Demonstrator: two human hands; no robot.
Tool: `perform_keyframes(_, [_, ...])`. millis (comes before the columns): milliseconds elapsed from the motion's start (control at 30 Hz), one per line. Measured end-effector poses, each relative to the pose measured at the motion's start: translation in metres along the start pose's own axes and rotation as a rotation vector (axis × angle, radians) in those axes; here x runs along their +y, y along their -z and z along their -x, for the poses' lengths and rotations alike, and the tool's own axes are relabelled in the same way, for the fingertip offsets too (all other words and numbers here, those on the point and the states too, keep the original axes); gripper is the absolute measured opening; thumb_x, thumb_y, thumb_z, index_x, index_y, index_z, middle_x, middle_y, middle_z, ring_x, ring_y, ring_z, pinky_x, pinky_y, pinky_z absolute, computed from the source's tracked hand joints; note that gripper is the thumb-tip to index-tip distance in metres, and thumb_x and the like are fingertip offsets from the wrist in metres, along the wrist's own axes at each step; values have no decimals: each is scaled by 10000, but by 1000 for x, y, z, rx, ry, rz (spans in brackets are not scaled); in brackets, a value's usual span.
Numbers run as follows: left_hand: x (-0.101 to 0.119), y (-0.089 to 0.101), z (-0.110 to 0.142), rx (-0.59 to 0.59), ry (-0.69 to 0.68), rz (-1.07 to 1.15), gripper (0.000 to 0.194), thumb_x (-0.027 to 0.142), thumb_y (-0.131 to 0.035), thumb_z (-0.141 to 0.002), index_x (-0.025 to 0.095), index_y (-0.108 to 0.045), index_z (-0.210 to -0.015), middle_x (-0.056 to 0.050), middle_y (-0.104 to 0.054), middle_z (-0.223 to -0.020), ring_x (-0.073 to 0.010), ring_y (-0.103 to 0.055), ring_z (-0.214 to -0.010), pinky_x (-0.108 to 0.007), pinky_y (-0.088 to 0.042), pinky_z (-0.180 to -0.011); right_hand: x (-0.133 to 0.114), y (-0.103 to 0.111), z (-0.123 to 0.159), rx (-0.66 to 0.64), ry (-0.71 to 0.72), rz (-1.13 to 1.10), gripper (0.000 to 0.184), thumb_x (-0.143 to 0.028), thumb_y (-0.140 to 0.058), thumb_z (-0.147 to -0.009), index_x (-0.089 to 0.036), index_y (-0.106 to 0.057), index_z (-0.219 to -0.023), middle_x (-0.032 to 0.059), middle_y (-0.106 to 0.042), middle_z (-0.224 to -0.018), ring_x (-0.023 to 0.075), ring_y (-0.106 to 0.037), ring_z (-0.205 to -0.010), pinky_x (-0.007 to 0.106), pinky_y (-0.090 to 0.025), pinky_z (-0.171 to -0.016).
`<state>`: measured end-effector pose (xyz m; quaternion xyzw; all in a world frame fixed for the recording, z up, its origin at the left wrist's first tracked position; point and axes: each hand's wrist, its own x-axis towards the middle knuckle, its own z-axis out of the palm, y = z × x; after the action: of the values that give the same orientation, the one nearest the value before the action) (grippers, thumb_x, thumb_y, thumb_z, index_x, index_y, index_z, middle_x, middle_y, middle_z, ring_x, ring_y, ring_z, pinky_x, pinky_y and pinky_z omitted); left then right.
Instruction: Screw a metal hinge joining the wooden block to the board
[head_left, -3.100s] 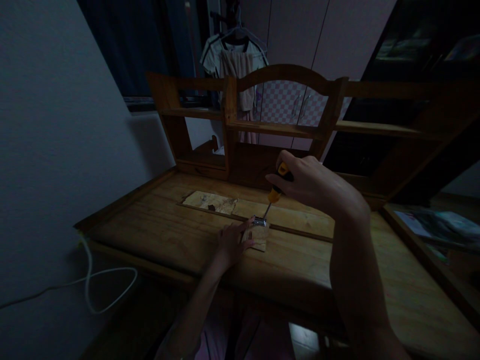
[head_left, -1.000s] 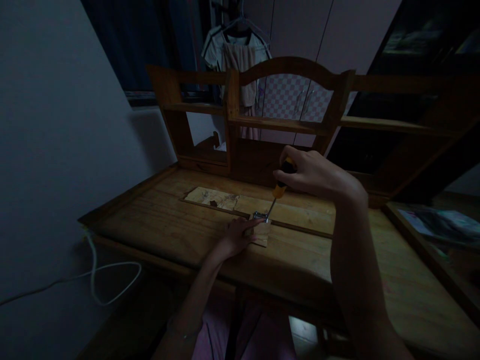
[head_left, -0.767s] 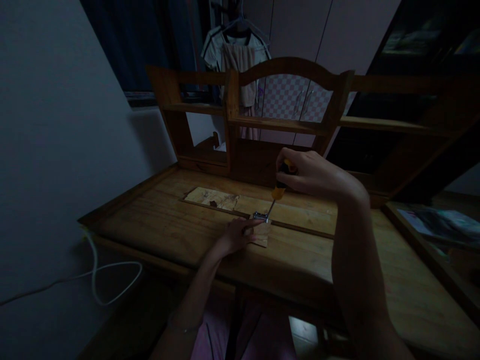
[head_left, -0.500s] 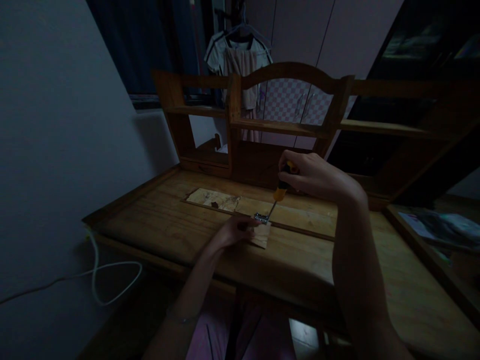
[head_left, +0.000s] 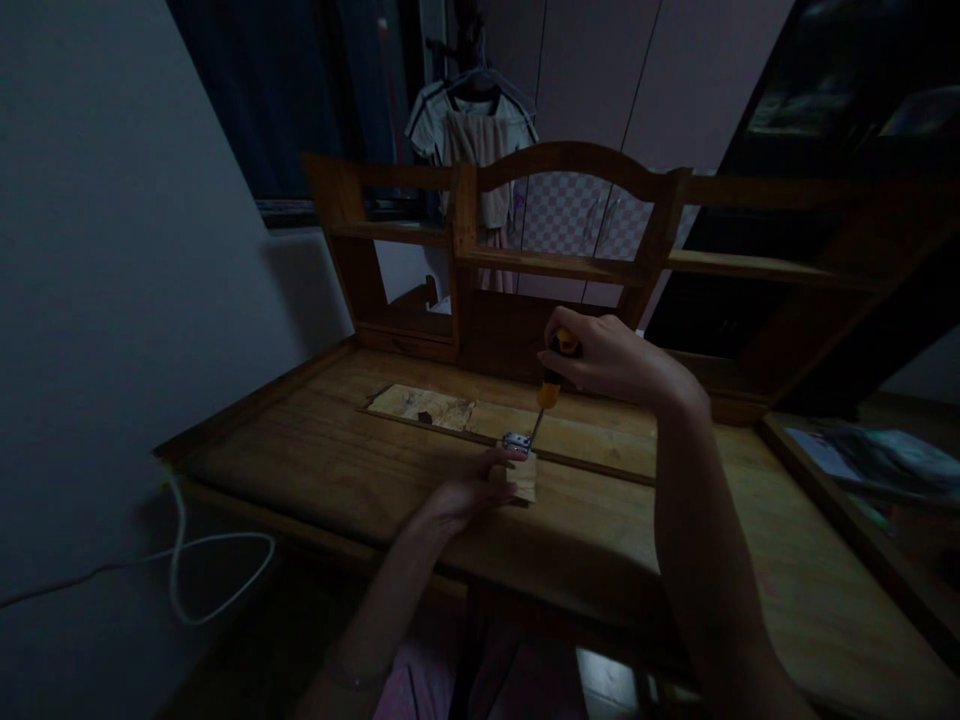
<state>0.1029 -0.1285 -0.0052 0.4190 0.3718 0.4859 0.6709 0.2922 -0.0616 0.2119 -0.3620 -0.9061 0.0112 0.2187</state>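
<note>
My right hand [head_left: 604,355] is closed round the yellow and black handle of a screwdriver [head_left: 550,392], which leans with its shaft pointing down. The tip meets the right end of a small shiny metal fitting [head_left: 516,440]; the screw itself is too small to make out. This fitting lies at the far edge of a small piece of light wood [head_left: 523,478] on the desk. My left hand [head_left: 474,488] grips that wood from the left, the index fingertip by the fitting and the other fingers partly hidden.
A long strip of board [head_left: 424,405] with peeled, stained patches lies behind on the wooden desk [head_left: 315,440]. An open wooden shelf unit [head_left: 555,262] rises at the back. Papers [head_left: 877,462] are at the right, and a white cable [head_left: 225,540] loops off the left edge.
The screwdriver stands slightly more upright over the fitting. My left fingers have shifted and straightened along the wood, and the wood has turned a little. The whole view has tilted slightly.
</note>
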Motion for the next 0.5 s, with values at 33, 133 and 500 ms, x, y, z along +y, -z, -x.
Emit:
perform_keyframes(33, [-3, -1, 1, 1, -15, 9, 514, 198, -807, -643, 179, -678, -1141, -113, -559, -1310, -264, -591, -1105, -378, -512, -911, 0, -1, 0, 7, -1, 1, 186, -346, -543, -876, -205, -567, -995, 34, -642, -787, 172, -579, -713, 260, -373, -629])
perform_keyframes(133, [-12, -3, 2, 38, -104, -36, 471, 234, -799, -669, 182, -679, -1122, -113, -548, -1300, -279, -564, -1143, -389, -519, -915, 2, -2, -1, 15, -3, 9, 228, -387, -564, -878, -201, -562, -1012, 38, -649, -803, 175, -585, -714, 260, -376, -627])
perform_keyframes(500, [-16, 3, -1, 24, -228, -242, 416, 259, -710, -747, 196, -654, -1154, -99, -583, -1317, -280, -517, -1248, -378, -435, -1026, -2, -5, -5, -51, 82, -56, 329, -290, -553, -843, -203, -579, -1160, 43, -666, -987, 181, -605, -853, 266, -403, -728])
